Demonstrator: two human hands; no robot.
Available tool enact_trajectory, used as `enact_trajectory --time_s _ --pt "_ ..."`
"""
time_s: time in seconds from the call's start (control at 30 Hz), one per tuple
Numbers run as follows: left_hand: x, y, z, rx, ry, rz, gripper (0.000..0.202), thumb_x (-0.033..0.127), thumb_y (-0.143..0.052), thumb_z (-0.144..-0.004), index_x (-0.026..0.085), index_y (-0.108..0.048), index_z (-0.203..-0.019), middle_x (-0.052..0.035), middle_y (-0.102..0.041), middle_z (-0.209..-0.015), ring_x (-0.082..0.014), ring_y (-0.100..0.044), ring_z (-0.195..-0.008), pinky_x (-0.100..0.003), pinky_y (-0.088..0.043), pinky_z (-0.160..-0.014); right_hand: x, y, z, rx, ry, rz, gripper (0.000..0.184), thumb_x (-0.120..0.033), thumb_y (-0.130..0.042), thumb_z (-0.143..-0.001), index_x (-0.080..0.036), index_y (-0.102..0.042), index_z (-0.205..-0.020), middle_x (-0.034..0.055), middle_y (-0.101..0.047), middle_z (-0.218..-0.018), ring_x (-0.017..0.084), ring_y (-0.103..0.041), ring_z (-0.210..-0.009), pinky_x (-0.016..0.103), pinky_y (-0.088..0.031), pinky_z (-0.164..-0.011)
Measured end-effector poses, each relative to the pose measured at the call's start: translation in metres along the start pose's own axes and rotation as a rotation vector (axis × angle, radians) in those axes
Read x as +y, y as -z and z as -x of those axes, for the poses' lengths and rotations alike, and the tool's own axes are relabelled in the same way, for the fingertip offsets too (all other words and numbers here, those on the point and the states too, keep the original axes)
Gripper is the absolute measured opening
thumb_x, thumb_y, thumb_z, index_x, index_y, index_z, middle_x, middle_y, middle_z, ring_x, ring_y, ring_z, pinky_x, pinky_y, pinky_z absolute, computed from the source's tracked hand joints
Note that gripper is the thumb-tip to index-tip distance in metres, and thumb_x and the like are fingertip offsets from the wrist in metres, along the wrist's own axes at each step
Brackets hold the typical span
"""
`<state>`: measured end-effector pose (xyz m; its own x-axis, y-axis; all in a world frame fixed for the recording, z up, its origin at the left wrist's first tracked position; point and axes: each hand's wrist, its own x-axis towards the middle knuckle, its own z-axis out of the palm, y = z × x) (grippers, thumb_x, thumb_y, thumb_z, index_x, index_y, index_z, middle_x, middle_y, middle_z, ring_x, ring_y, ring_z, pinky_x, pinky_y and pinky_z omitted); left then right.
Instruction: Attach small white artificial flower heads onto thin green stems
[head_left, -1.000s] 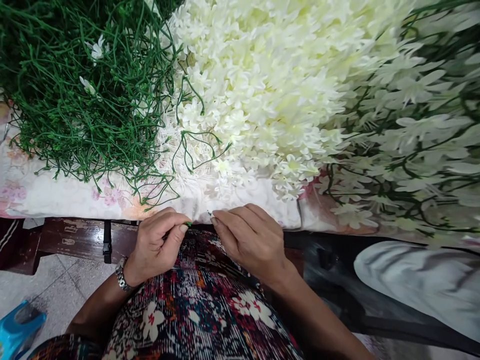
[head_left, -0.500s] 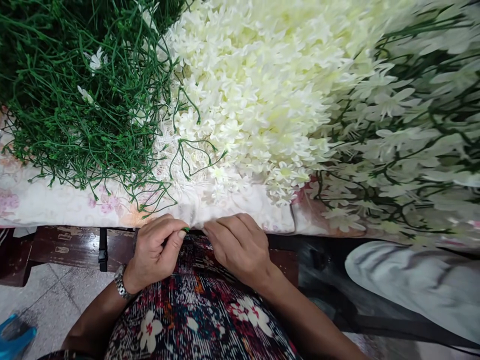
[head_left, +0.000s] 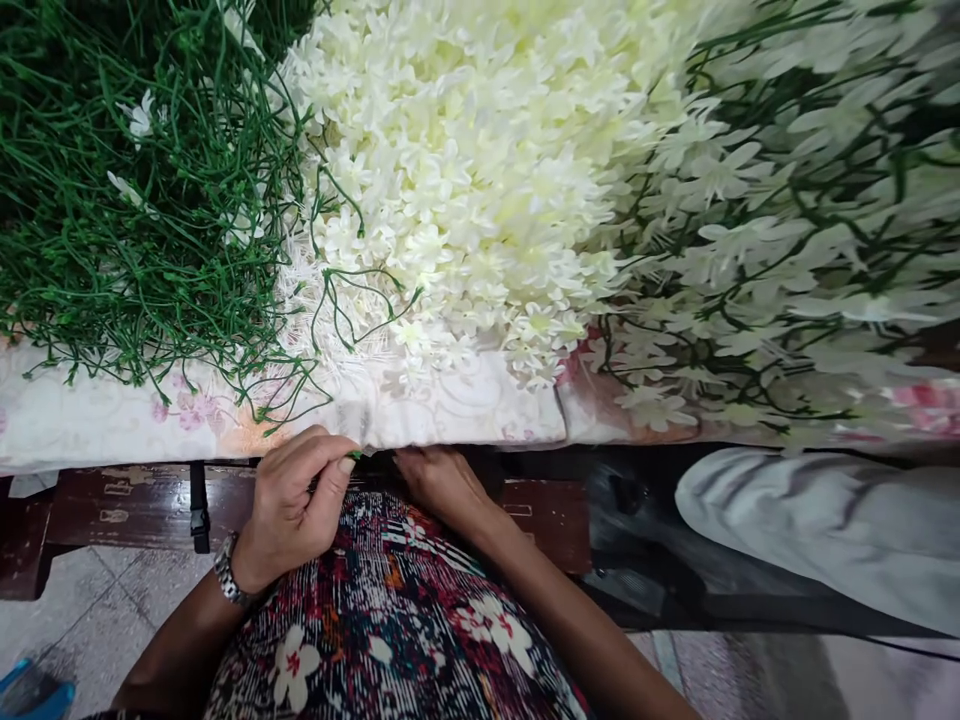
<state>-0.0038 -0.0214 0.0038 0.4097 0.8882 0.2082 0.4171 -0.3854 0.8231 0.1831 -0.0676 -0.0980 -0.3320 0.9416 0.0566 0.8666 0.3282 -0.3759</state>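
Note:
My left hand (head_left: 296, 495) is closed in a pinch on a thin green stem (head_left: 353, 455) just below the table's front edge. My right hand (head_left: 439, 482) is right beside it, its fingers tucked under the edge of the cloth (head_left: 450, 405) and hidden. Above both hands lies a big heap of loose cream-white artificial flowers (head_left: 465, 170). A few green stems (head_left: 352, 300) trail over the flowers near the edge.
A pile of bare green stems (head_left: 135, 200) fills the left of the table. Stems fitted with white flowers (head_left: 787, 230) lie at the right. A dark wooden rail (head_left: 120, 505) runs under the table. A white-clad knee (head_left: 825, 530) of another person is at the right.
My right hand has slid under the cloth edge, so its fingers no longer show. The view has shifted, with the table lying lower and more to the left in the picture.

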Motion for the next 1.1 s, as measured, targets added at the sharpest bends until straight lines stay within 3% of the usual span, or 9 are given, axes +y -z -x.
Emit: enact_trajectory --time_s 0.2,0.33,0.43,0.57,0.67,0.77,0.9,1.03,1.1 --pt "0.006 0.000 -0.001 0.007 0.004 0.034 0.015 0.007 -0.047 -0.075 0.013 -0.057 -0.084 -0.0023 -0.054 -0.068 -0.0096 -0.049 -0.062 -0.022 -0.038 -0.057 -0.011 0.046 0.009 -0.020 0.047 -0.113 0.018 -0.017 -0.042 -0.080 -0.015 -0.059 -0.085 0.0032 -0.061 -0.070 0.009 -0.056 -0.062 0.020 -0.044 -0.059" --pt "0.012 -0.005 -0.003 -0.046 -0.035 0.109 0.016 0.008 -0.045 -0.076 0.014 -0.056 -0.086 -0.0014 -0.053 -0.066 -0.0092 -0.048 -0.061 -0.022 -0.039 -0.055 -0.023 0.087 0.002 0.242 0.127 -0.378 0.018 -0.010 -0.050 -0.074 -0.014 -0.055 -0.091 0.0026 -0.061 -0.071 0.008 -0.053 -0.061 0.021 -0.045 -0.057" --pt "0.014 -0.009 -0.005 -0.117 -0.028 0.134 0.015 0.009 -0.045 -0.076 0.013 -0.055 -0.086 -0.0024 -0.054 -0.068 -0.0096 -0.049 -0.063 -0.023 -0.039 -0.057 -0.030 0.102 -0.012 0.300 0.103 -0.490 0.028 -0.011 -0.051 -0.074 -0.015 -0.051 -0.101 0.0027 -0.059 -0.073 0.009 -0.053 -0.065 0.022 -0.046 -0.056" --pt "0.018 -0.014 -0.006 -0.124 -0.025 0.107 0.008 0.009 -0.046 -0.074 0.013 -0.053 -0.077 -0.0007 -0.051 -0.064 -0.0089 -0.046 -0.060 -0.022 -0.038 -0.055 -0.035 0.103 -0.027 0.263 0.196 -0.512 0.026 -0.013 -0.053 -0.073 -0.015 -0.052 -0.099 0.0057 -0.058 -0.082 0.011 -0.054 -0.074 0.024 -0.048 -0.062" --pt "0.021 -0.012 -0.006 -0.118 0.011 0.096 0.007 0.011 -0.048 -0.074 0.014 -0.054 -0.076 -0.0001 -0.051 -0.063 -0.0087 -0.046 -0.059 -0.022 -0.038 -0.054 -0.036 0.099 -0.030 0.307 0.201 -0.525 0.019 -0.009 -0.053 -0.072 -0.015 -0.054 -0.089 0.0035 -0.058 -0.075 0.010 -0.053 -0.068 0.023 -0.047 -0.059" --pt "0.020 -0.007 -0.002 -0.045 0.100 0.227 0.019 0.017 -0.052 -0.074 0.015 -0.053 -0.092 -0.0023 -0.053 -0.072 -0.0107 -0.050 -0.066 -0.025 -0.042 -0.061 -0.037 0.096 -0.027 0.359 0.036 -0.662 0.015 -0.008 -0.054 -0.071 -0.017 -0.055 -0.083 -0.0001 -0.055 -0.068 0.008 -0.050 -0.062 0.021 -0.043 -0.054" --pt "0.013 -0.003 0.011 0.129 0.168 0.562 0.047 0.035 -0.053 -0.074 0.016 -0.041 -0.115 -0.0086 -0.051 -0.094 -0.0172 -0.053 -0.084 -0.034 -0.045 -0.079 -0.037 0.087 -0.025 0.450 -0.276 -1.075 0.004 -0.015 -0.053 -0.074 -0.019 -0.053 -0.077 -0.0027 -0.049 -0.063 0.007 -0.046 -0.055 0.020 -0.039 -0.049" --pt "0.010 -0.011 0.010 -0.037 0.134 0.539 0.064 0.030 -0.061 -0.069 0.020 -0.033 -0.125 -0.0126 -0.044 -0.120 -0.0236 -0.045 -0.108 -0.040 -0.036 -0.095 -0.040 0.074 -0.031 0.455 -0.373 -1.355 0.003 -0.022 -0.052 -0.075 -0.019 -0.051 -0.077 -0.0038 -0.047 -0.059 0.006 -0.044 -0.051 0.020 -0.038 -0.047" --pt "0.013 -0.019 0.002 -0.054 0.134 0.568 0.057 0.032 -0.055 -0.074 0.021 -0.034 -0.125 -0.0118 -0.042 -0.124 -0.0239 -0.042 -0.113 -0.041 -0.035 -0.097 -0.044 0.072 -0.035 0.410 -0.377 -1.368 0.005 -0.023 -0.052 -0.075 -0.019 -0.051 -0.077 -0.0039 -0.048 -0.059 0.006 -0.044 -0.051 0.020 -0.039 -0.047"
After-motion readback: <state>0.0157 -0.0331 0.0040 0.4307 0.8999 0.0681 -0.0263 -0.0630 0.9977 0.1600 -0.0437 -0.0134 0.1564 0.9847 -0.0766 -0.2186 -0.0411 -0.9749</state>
